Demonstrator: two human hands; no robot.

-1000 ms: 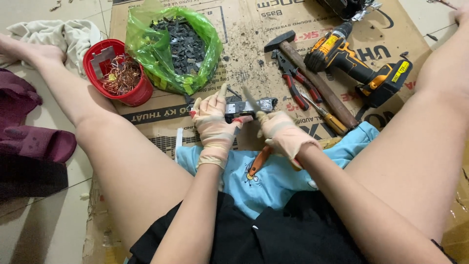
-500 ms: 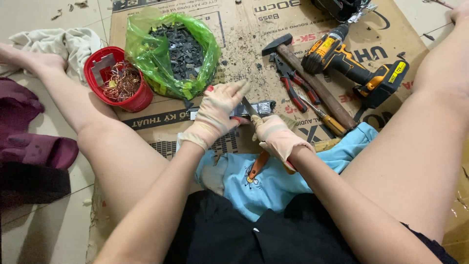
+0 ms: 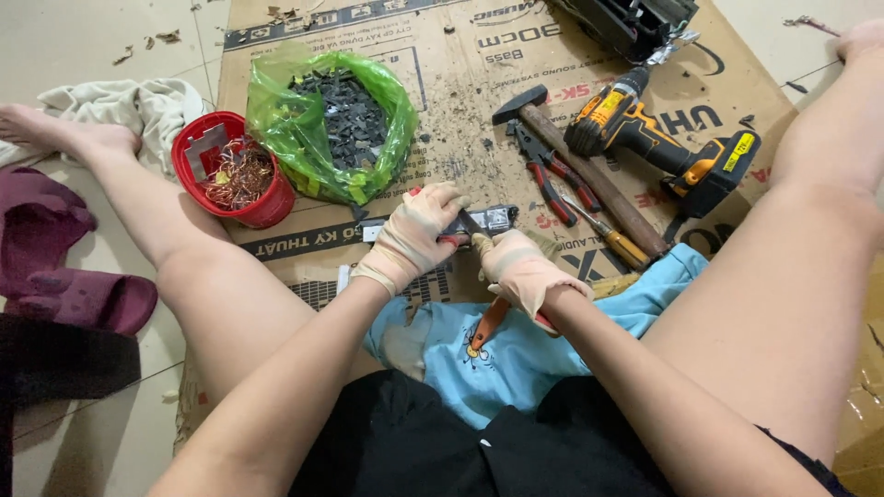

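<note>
My left hand (image 3: 419,230) has its gloved fingers (image 3: 448,197) curled down over a small grey metal part (image 3: 488,219), pinning it against the cardboard sheet (image 3: 442,110). My right hand (image 3: 520,269) is wrapped tight around a tool with orange handles (image 3: 485,324), its fingers closed; the tool's tip meets the metal part just under my left hand, though I cannot tell exactly how it bites. The metal part lies on the near edge of the cardboard sheet, just beyond a blue cloth (image 3: 516,359) spread over my lap.

Farther out on the cardboard sheet, to the right of the part, lie red-handled pliers (image 3: 543,170), a screwdriver with a yellow handle (image 3: 612,237) and a hammer (image 3: 575,166) with a long wooden handle, all near one another. Beyond them rests a yellow and black cordless drill (image 3: 658,147). On the sheet's left side sits a green plastic bag (image 3: 313,120) full of dark scraps, and touching it, at the sheet's left edge, a red bowl (image 3: 230,175) holding copper wire. Off the sheet to the left lie a pale rag (image 3: 129,106) and dark red slippers (image 3: 64,267).
</note>
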